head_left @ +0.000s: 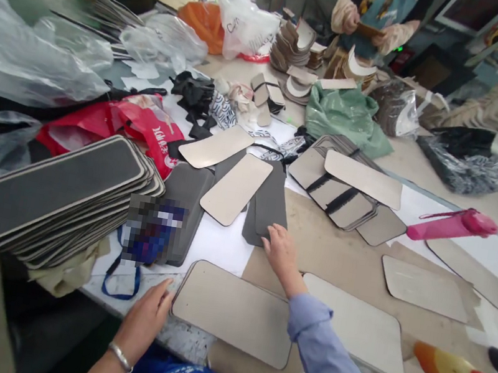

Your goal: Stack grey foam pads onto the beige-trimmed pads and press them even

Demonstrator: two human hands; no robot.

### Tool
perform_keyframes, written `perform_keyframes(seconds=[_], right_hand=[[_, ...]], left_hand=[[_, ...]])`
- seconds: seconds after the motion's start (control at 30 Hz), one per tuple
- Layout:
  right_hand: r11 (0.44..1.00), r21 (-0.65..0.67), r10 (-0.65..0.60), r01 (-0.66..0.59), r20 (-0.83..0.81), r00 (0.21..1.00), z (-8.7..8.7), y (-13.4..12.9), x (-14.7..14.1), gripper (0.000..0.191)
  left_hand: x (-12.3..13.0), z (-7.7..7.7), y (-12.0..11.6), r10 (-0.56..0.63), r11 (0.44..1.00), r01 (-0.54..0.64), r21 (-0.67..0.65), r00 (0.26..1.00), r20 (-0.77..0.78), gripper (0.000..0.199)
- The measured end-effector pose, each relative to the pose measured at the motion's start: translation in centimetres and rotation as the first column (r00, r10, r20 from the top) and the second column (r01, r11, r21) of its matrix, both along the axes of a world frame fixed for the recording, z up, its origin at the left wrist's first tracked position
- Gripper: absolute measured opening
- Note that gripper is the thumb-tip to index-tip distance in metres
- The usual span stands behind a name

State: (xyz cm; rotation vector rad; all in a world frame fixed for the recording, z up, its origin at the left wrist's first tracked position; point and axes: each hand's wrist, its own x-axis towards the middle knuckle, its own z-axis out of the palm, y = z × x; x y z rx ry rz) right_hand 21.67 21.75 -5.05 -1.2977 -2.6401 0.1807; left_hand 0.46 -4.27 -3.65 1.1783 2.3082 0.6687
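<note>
My right hand (281, 256) reaches over the table, its bent fingers at the lower edge of a thin dark grey panel (271, 199) with rounded corners. That panel overlaps another dark grey one. My left hand (146, 316), with a bracelet at the wrist, has its fingers stretched out and holds nothing. It is beside the left end of a small pile of beige panels (233, 313). More beige panels (236, 189) lie loosely just beyond, partly over the dark ones. Another beige panel (354, 323) is to the right, partly behind my right sleeve.
At left stands a tall stack of dark panels (49, 193) beside a red bag (122, 122). Strapped panels (337, 194), a pink bottle (455, 225) and an orange-yellow tool (447, 366) are at right. Across the table, a person (379, 18) holds a brown piece.
</note>
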Motion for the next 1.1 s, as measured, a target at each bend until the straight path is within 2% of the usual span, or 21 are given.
perform_keyframes(seconds=[0.07,0.17,0.23,0.3,0.4,0.47,0.53,0.57,0.63,0.67,0.73,0.8,0.9,0.97,1.03,1.1], right_hand=[[0.998,0.024,0.057,-0.058,0.036,0.998,-0.8,1.4,-1.2,0.028],[0.990,0.044,0.127,-0.131,0.084,0.988,-1.4,2.4,-1.4,0.024],[0.986,0.057,0.153,-0.159,0.108,0.982,-1.0,3.2,-1.0,0.025],[0.986,0.078,0.137,-0.147,0.124,0.983,0.4,4.2,-0.4,0.027],[0.978,0.205,0.020,-0.046,0.125,0.992,4.3,5.7,1.0,0.028],[0.921,0.390,-0.057,0.017,0.093,0.994,7.9,5.9,2.1,0.027],[0.859,0.512,-0.047,0.022,0.036,0.998,12.0,4.8,3.4,0.024],[0.847,0.532,0.003,-0.005,0.005,1.000,14.0,3.8,4.1,0.023],[0.853,0.519,0.121,-0.064,-0.076,0.990,17.5,0.9,5.4,0.022],[0.861,0.505,0.142,-0.063,-0.120,0.983,19.0,-0.8,6.1,0.022],[0.897,0.442,0.079,0.023,-0.211,0.974,21.2,-4.3,7.3,0.020],[0.936,0.318,-0.047,0.152,-0.316,0.948,22.4,-7.5,8.2,0.015],[0.954,0.110,-0.204,0.280,-0.447,0.871,22.4,-11.0,9.1,0.014],[0.943,-0.011,-0.298,0.333,-0.470,0.831,21.0,-12.7,9.5,0.017],[0.899,-0.181,-0.437,0.399,-0.444,0.782,18.5,-14.2,9.7,0.022],[0.793,-0.388,-0.602,0.469,-0.385,0.700,15.1,-15.9,10.0,0.029]], left_hand=[[0.2,0.2,-0.7,0.052,0.998,-0.053,0.034,0.998,0.028,0.041],[0.7,0.4,-1.3,0.104,0.992,-0.108,0.059,0.992,0.073,0.038],[1.0,0.8,-1.1,0.126,0.990,-0.132,0.056,0.986,0.107,0.036],[1.4,1.4,-0.4,0.134,0.988,-0.145,0.057,0.979,0.155,0.035],[2.0,2.5,1.4,0.125,0.986,-0.149,0.080,0.961,0.247,0.035],[2.4,3.2,2.9,0.108,0.986,-0.143,0.086,0.940,0.322,0.035],[2.9,3.7,4.5,0.092,0.987,-0.140,0.078,0.897,0.433,0.036],[3.2,3.9,5.3,0.087,0.987,-0.142,0.070,0.858,0.506,0.038],[3.7,4.1,6.8,0.078,0.985,-0.160,0.062,0.741,0.667,0.047],[3.8,4.2,7.5,0.073,0.982,-0.178,0.063,0.666,0.742,0.056],[3.9,4.6,8.7,0.059,0.971,-0.229,0.072,0.517,0.854,0.076],[3.6,5.2,9.4,0.022,0.959,-0.267,0.092,0.396,0.918,0.093],[2.6,6.3,9.7,-0.067,0.958,-0.253,0.137,0.269,0.961,0.097],[1.8,6.9,9.1,-0.077,0.970,-0.207,0.127,0.233,0.969,0.085],[1.0,7.0,7.8,-0.034,0.984,-0.161,0.076,0.249,0.968,0.067],[0.3,6.6,6.0,0.023,0.991,-0.132,0.024,0.341,0.940,0.053]])
